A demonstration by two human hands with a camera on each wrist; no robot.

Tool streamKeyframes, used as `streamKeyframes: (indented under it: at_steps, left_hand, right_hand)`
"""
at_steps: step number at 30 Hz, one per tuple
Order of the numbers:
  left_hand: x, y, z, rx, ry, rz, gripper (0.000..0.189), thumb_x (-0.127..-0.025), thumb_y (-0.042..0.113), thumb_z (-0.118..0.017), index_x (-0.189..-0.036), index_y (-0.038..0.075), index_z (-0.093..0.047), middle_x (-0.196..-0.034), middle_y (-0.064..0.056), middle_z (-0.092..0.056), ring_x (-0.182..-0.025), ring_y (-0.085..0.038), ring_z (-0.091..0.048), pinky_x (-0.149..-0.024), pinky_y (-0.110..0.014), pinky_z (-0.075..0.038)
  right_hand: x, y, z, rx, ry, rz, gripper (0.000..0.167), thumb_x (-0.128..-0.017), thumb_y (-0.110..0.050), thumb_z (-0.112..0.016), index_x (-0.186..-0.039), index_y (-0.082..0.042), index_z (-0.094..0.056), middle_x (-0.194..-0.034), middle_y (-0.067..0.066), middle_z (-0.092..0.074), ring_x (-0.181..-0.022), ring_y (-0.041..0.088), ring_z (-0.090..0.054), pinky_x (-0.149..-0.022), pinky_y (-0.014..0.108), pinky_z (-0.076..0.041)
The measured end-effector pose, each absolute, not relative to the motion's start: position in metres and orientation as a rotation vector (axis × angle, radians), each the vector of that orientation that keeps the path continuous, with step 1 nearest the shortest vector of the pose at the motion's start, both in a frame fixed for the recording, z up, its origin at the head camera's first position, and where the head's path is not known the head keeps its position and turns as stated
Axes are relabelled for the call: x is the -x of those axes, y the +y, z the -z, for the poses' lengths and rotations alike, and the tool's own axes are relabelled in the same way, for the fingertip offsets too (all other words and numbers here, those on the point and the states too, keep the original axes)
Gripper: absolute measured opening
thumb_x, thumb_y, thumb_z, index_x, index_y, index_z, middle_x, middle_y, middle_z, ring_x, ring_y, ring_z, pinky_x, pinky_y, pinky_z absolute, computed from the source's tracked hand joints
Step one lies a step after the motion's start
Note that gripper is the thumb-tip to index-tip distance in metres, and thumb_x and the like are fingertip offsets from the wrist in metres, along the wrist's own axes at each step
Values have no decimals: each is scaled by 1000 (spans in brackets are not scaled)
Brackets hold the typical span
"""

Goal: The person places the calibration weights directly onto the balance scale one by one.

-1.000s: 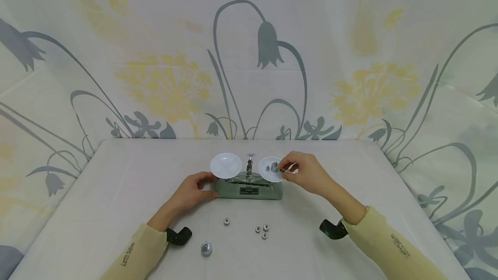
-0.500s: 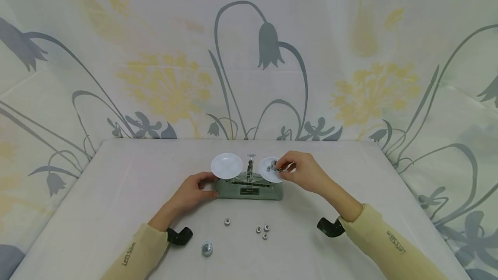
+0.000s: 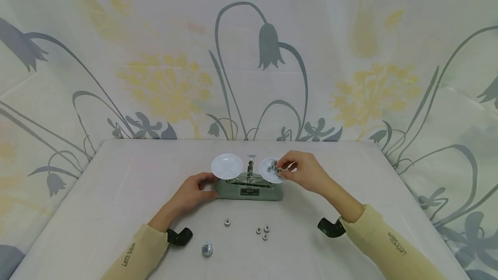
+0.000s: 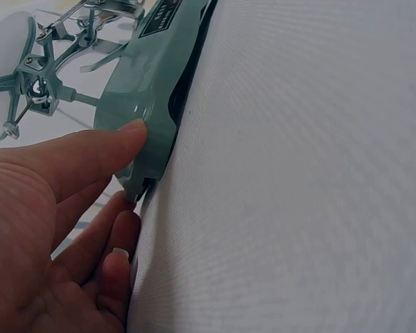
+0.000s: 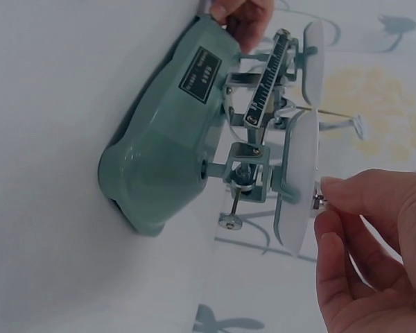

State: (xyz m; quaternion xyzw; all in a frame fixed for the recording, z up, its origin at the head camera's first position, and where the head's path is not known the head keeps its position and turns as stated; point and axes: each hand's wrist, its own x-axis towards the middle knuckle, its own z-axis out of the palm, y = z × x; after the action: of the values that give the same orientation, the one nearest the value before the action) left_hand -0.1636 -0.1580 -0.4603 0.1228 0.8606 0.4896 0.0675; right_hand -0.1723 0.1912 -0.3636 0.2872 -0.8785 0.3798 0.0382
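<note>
A green balance scale [image 3: 229,190] stands on the table with two white pans. My left hand [image 3: 192,193] grips the left end of its base; in the left wrist view the thumb lies on the front and the fingers reach behind the end. Over the right pan [image 3: 263,173], my right hand [image 3: 306,173] pinches a small metal weight [image 5: 318,202] between thumb and fingertips, close against the pan's surface. A few other metal weights [image 3: 274,164] stand on that pan, partly hidden by the fingers. The left pan [image 3: 227,166] bears nothing.
Three small weights [image 3: 265,237] sit grouped on the white tablecloth [image 3: 295,254] before the scale. Another small weight [image 3: 227,222] stands to their left, and a larger round metal piece [image 3: 207,249] lies nearer. A flower-patterned cloth [image 3: 249,77] hangs behind the table.
My right hand has shifted slightly left, bringing the pinched weight from the right pan's edge further over the pan, near the other weights. The left hand stays on the base.
</note>
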Motion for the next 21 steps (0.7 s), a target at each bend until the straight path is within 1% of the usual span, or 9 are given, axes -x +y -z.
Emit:
streamKeyframes:
  at_steps: [9,16,21]
  left_hand:
    - [164,-158,461,-376,2589,-1480,52,-78,10,-83,-127,5,-65,-128,-8,-64,-123,-30,-54,-100,-49,-42]
    - [164,-158,461,-383,2598,-1467,52,-79,11,-83,-127,6,-65,-128,-8,-64,-123,-29,-54,-99,-48,-42]
    - [164,-158,461,-387,2601,-1467,52,-79,11,-83,-127,6,-65,-128,-8,-64,-122,-29,-55,-98,-47,-43]
  right_hand:
    - [170,196,362,-842,-2712,-1155,19,-80,6,-77,-94,-6,-73,-94,1,-69,-85,17,-65,-75,31,-55]
    - [167,201,362,-806,-2717,-1171,18,-81,6,-76,-94,-6,-73,-94,1,-69,-84,16,-65,-76,36,-56]
    - [163,207,363,-790,-2705,-1176,18,-82,6,-76,-93,-7,-73,-93,0,-69,-83,16,-66,-76,34,-56]
